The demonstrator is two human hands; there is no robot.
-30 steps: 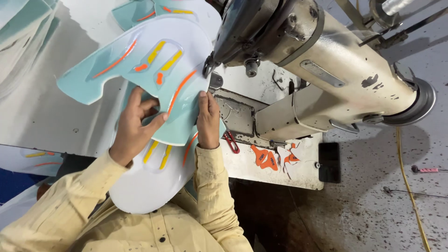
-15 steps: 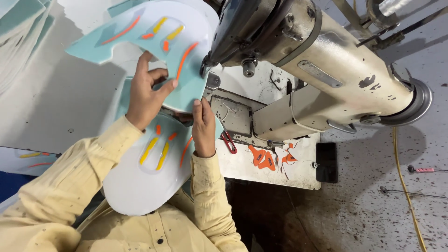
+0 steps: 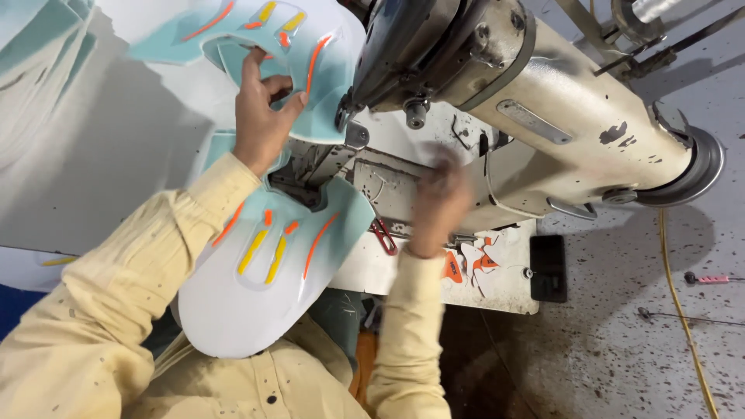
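My left hand [image 3: 260, 116] grips a light-blue and white shoe upper piece [image 3: 256, 31] with orange and yellow stripes, held up next to the sewing machine's needle end [image 3: 345, 116]. A second matching upper piece [image 3: 268, 271] hangs over the table edge onto my lap, joined or lying just below the first. My right hand [image 3: 438, 198] is blurred in motion in front of the beige sewing machine body [image 3: 543, 116], off the pieces, holding nothing that I can make out.
Orange and white scraps [image 3: 469, 260] lie on the white table [image 3: 116, 155] near its edge. More light-blue pieces [image 3: 39, 54] are stacked at the far left. A black pedal box [image 3: 552, 268] and a yellow cable [image 3: 683, 310] sit on the speckled floor.
My left hand has pushed the upper piece farther away past the needle. My right hand has let go of the piece and swung right toward the machine body.
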